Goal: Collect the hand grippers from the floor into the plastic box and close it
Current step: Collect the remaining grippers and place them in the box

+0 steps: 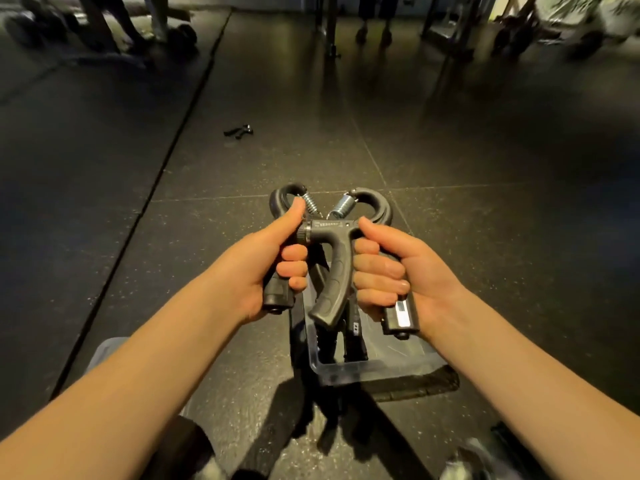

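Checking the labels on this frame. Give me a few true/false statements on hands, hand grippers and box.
1. Each hand holds a hand gripper. True: the left hand and the right hand each close around a handle, above the plastic box.
2. The plastic box is closed. False: it is open, with no lid on it, and dark hand grippers already lie inside.
3. One hand gripper still on the floor lies farther ahead, to the left. True.
4. The two held grippers are kept well apart. False: they cross and overlap between the hands.
5. The right hand is empty. False: it grips the handle of the right held gripper.
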